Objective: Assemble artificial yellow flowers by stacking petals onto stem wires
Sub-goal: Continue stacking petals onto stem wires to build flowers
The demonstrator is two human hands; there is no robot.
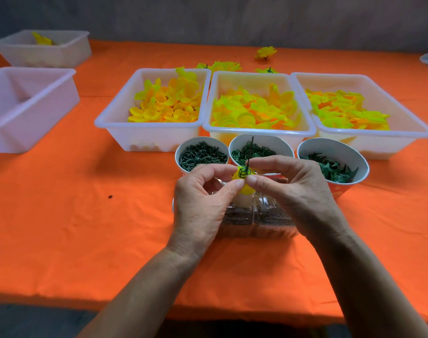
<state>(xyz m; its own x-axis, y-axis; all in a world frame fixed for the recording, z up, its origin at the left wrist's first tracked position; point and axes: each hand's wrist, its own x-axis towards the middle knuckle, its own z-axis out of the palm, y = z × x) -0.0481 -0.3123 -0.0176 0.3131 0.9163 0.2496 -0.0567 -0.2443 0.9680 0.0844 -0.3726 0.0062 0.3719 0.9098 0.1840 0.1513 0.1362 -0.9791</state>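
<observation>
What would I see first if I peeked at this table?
Probably the bright orange tablecloth and the three white tubs of yellow petals across the middle. Next, close to the camera, the left hand and right hand pinch a small yellow flower piece on a thin green stem.

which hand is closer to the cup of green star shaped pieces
Right. The right hand sits just beside the cup; the left hand is farther off, across the yellow petal.
</observation>
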